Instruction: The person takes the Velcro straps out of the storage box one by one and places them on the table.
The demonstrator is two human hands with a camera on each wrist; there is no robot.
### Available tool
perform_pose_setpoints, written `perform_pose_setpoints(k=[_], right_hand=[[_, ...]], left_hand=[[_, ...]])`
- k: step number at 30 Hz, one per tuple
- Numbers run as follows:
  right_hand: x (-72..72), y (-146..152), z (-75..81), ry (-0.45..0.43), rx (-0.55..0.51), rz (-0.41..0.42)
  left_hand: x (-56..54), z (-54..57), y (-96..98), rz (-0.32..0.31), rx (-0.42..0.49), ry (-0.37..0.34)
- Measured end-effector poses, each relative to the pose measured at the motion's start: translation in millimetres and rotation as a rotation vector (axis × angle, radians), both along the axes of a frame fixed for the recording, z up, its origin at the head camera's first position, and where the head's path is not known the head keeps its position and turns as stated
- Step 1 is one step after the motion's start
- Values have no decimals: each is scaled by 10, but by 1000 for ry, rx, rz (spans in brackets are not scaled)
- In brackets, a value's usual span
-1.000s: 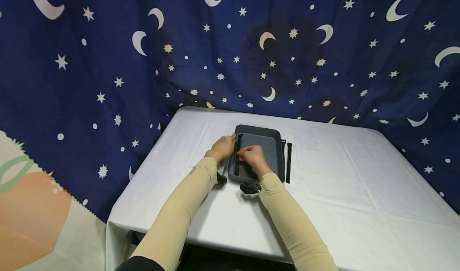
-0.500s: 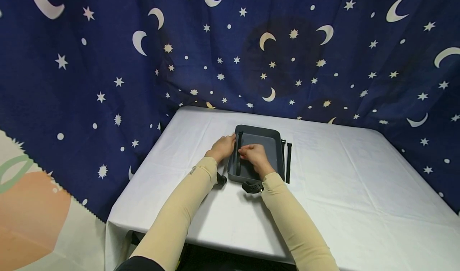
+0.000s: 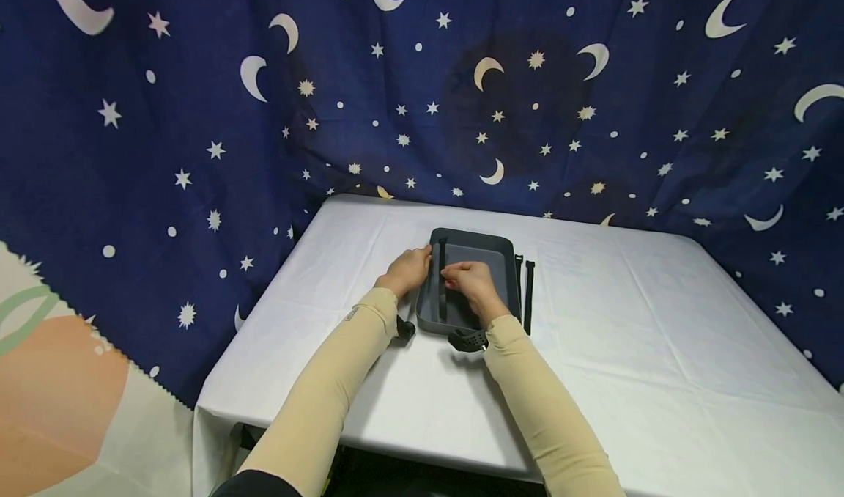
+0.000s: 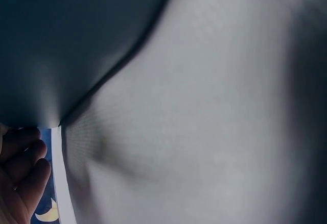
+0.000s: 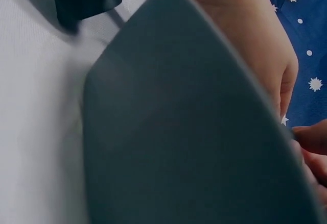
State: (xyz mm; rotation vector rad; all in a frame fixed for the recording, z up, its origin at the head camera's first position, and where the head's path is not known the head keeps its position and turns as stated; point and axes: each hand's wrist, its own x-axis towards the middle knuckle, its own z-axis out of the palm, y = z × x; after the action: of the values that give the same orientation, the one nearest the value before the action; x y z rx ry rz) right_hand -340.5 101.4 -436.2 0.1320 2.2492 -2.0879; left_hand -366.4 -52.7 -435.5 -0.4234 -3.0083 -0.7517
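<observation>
A shallow dark grey tray [image 3: 491, 259] lies on the table. At its left wall my left hand [image 3: 407, 270] grips the rim; in the left wrist view its curled fingers [image 4: 28, 175] show beside the tray's outside. My right hand [image 3: 476, 284] is over the tray's inside and pinches a long black strap [image 3: 442, 303] near its middle. That strap runs lengthwise along the tray's left side. In the right wrist view the tray wall [image 5: 179, 122] hides most of the strap and the right fingertips.
Two more black straps lie along the tray's right side, an outer strap [image 3: 530, 299] and an inner strap [image 3: 519, 271] with a slotted end. A white cloth [image 3: 633, 336] covers the table. Behind it hangs a blue curtain [image 3: 448, 145] with moons and stars.
My right hand has shifted slightly right and away from me, and the pinched strap has moved right, off the tray's left wall. The left hand stays at the rim.
</observation>
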Motion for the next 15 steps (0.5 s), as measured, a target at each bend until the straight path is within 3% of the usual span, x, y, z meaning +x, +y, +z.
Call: perform_pose_setpoints(k=[15], right_hand=[[24, 120, 30, 16, 3, -27]], left_hand=[[-12, -17, -10, -11, 6, -13]])
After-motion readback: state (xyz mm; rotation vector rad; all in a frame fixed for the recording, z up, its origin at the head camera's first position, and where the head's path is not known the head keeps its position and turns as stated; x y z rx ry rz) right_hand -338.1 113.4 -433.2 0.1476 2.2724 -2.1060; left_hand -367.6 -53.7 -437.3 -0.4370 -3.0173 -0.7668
